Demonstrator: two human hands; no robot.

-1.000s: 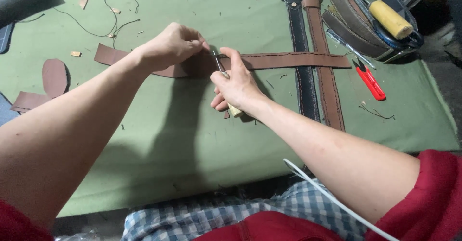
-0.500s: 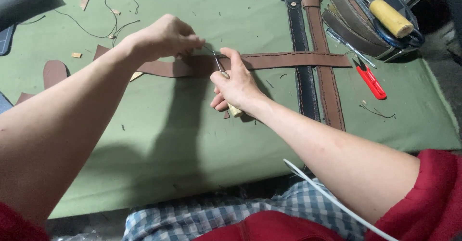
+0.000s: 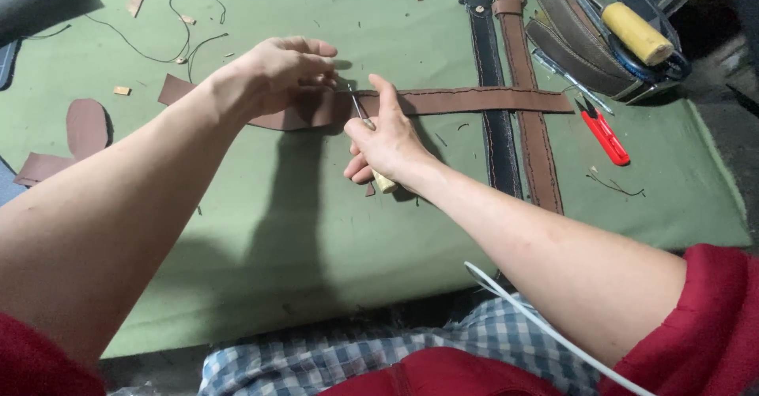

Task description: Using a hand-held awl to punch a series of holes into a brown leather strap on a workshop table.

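A long brown leather strap (image 3: 474,100) lies across the green cloth table (image 3: 261,230), stitched along its edges. My right hand (image 3: 385,139) grips an awl (image 3: 360,113) with a pale wooden handle, its metal point against the strap. My left hand (image 3: 277,68) pinches the strap just left of the awl point, fingers bent over the leather. The strap's left end (image 3: 175,89) sticks out beyond my left wrist.
A black belt (image 3: 490,88) and a brown belt (image 3: 528,96) with buckles lie under the strap. Red thread snips (image 3: 606,135) sit to the right. A tray with a yellow roll (image 3: 636,34) is at the back right. Leather offcuts (image 3: 85,126) and a dark thread (image 3: 170,28) lie at left.
My left hand has shifted slightly right and lifted its hold on the strap; the strap's left part moved with it. My right hand and the awl stay in place.
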